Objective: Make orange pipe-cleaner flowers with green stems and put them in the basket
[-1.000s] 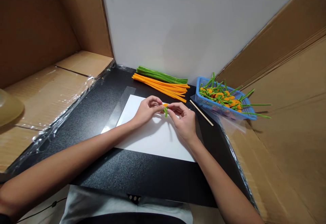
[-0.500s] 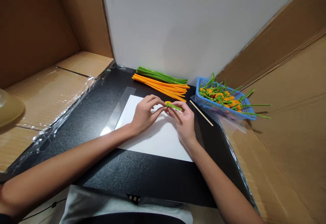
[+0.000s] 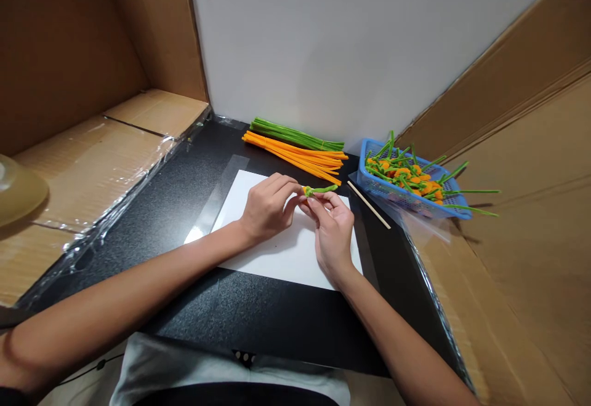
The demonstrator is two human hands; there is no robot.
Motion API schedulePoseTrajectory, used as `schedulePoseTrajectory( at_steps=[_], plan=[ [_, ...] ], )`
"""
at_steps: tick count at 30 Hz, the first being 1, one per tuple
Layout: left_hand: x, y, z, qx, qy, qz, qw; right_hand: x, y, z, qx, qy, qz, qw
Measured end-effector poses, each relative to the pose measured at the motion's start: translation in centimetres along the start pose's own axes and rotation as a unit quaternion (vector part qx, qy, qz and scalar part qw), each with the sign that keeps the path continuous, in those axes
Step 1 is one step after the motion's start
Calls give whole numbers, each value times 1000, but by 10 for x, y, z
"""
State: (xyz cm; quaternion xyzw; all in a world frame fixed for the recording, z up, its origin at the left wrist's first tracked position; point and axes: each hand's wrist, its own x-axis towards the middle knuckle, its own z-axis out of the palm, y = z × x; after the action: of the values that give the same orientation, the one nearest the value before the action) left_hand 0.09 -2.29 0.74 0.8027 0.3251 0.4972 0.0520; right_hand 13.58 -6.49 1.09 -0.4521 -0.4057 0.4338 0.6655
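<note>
Between my two hands, above the white sheet [image 3: 277, 255], is a small orange and green pipe-cleaner flower [image 3: 308, 191]. Its green stem points right. My left hand [image 3: 271, 206] pinches the orange part with thumb and forefinger. From the other side, the fingertips of my right hand [image 3: 333, 227] close on it just under the green centre. Fingers cover most of the orange part. Beyond the hands lie a bundle of orange pipe cleaners [image 3: 295, 155] and, behind it, a bundle of green pipe cleaners [image 3: 295, 133].
A blue basket [image 3: 364, 178] full of orange and green pipe-cleaner pieces stands at the right, some stems jutting past its rim. A thin wooden stick [image 3: 369, 205] lies beside it on the black table [image 3: 184, 307]. Cardboard panels [image 3: 521, 141] and a white wall [image 3: 300, 37] enclose the table.
The flower has turned so its green stem tilts up more to the right. My right fingers have shifted lower around it, and the whole view has moved slightly.
</note>
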Motion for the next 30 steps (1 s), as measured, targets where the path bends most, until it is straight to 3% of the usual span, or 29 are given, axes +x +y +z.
schedulePoseTrajectory(
  at_steps=[8, 12, 14, 21, 24, 30],
  plan=[
    [-3, -5, 4, -9, -5, -23, 1000, 5, 4, -6, -12, -15, -4, 1000],
    [-2, -1, 3, -60, -26, -33, 997, 8, 3, -9, -30, -6, -13, 999],
    [-1, 1, 2, -110, -23, -69, 991, 8, 2, -9, -36, -2, -19, 999],
    [3, 1, 6, -336, -32, -256, 906, 6, -3, -9, -133, -55, -53, 988],
    [5, -3, 7, -396, -34, -291, 870, 9, -4, -12, -161, -72, -63, 982],
    [6, -8, 8, -440, -43, -325, 836, 19, -8, -17, -112, -89, 17, 990]
  ],
)
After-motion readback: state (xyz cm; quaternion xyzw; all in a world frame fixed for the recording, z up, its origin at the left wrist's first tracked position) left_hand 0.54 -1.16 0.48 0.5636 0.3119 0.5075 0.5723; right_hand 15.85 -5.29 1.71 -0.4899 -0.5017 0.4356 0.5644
